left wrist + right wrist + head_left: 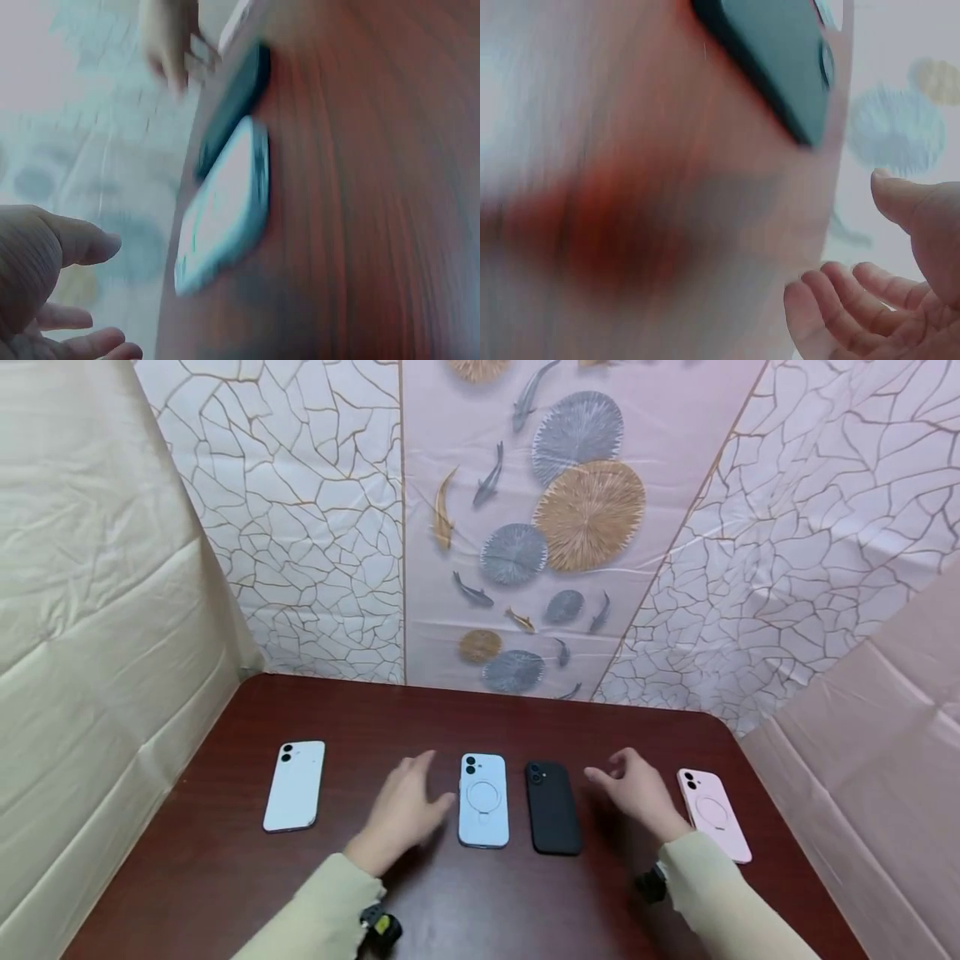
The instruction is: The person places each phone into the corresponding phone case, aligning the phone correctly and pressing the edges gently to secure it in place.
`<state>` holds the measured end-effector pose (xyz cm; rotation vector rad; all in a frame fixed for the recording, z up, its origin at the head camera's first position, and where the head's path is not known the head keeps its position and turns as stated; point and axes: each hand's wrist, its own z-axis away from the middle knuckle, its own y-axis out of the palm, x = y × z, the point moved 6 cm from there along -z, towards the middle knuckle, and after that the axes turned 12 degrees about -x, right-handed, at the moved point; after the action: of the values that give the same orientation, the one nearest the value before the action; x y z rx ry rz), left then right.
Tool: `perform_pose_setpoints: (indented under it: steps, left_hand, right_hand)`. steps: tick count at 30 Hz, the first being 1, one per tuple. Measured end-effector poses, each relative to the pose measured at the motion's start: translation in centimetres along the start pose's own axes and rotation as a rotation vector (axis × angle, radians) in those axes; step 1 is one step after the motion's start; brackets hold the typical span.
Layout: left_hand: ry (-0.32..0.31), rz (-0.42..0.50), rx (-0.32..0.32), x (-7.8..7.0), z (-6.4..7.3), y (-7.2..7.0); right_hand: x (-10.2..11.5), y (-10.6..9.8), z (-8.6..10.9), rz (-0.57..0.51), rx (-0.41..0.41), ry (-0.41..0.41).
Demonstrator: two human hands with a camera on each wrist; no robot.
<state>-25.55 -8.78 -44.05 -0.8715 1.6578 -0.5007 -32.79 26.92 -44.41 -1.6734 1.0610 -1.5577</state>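
My left hand (pixel 407 806) hovers just left of a light blue phone (pixel 483 810), thumb and fingers spread apart and holding nothing. Beside that phone lies a black phone (pixel 553 814), its camera side up. To the right of the black phone is my right hand (pixel 637 789), empty, with its fingers loosely bent. The left wrist view shows the light blue phone (pixel 225 202) a short way from the left thumb, slightly blurred. In the right wrist view, the black phone (pixel 772 60) lies apart from the right hand (pixel 885 300).
A white phone (pixel 295 787) lies at the left of the dark red wooden table (pixel 480 910). A pink phone (pixel 714 814) lies near the right edge, close to the right forearm. Patterned cloth (pixel 322 527) hangs behind the table, with plain cloth (pixel 97 635) at the sides.
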Motion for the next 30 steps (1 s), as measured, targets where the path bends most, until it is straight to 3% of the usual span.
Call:
perform_pose_setpoints:
  steps: [5,10,14,19,23,30]
  left_hand:
    - [-0.095,-0.061,-0.029,5.2,-0.4,-3.0]
    - [-0.149,-0.087,-0.054,8.6,-0.7,-5.9]
    - [-0.179,-0.110,-0.079,10.6,-0.8,-7.5]
    - [-0.254,-0.167,-0.110,13.0,-0.5,-8.9]
    - [-0.303,-0.200,-0.094,14.3,-0.2,-9.6]
    - [-0.302,-0.240,-0.059,15.3,-0.1,-10.1]
  right_hand:
    - [-3.3,-3.1,-0.2,0.035,-0.071,0.049]
    - [-6.4,-5.4,-0.1,0.093,-0.114,0.101]
    - [-9.3,-6.9,0.1,0.152,-0.160,0.190]
    - [-12.0,-7.7,0.3,0.196,-0.150,0.287]
    - [-13.1,-7.8,0.3,0.223,-0.131,0.308]
    - [-13.6,-7.4,0.1,0.287,-0.050,0.330]
